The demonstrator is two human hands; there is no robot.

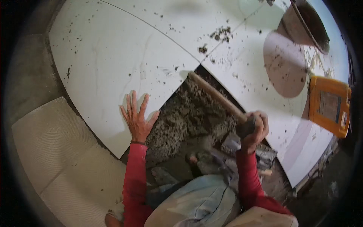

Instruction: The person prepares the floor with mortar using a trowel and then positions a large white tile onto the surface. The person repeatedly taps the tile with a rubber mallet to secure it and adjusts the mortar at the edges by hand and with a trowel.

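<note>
My left hand (138, 118) lies on a large white floor tile (102, 56) near its edge, fingers spread. In my right hand (259, 130) is a mallet (219, 98), gripped around its dark head. The mallet's wooden handle points up and left, with its end at or just above the tile's corner. Below that corner lies a bed of rough grey mortar (170, 130), bare of tile. Dark gaps run along the edges of the tiles bordering it. Whether the handle end touches the tile, I cannot tell.
At the upper right, a mortar-stained bucket (302, 26) stands on the tiles. Below it is a yellow-orange case (329, 106). Mortar crumbs (221, 34) are scattered about. Tiles with ridged beige surfaces (56, 132) lie at the left. My knees and feet are over the mortar.
</note>
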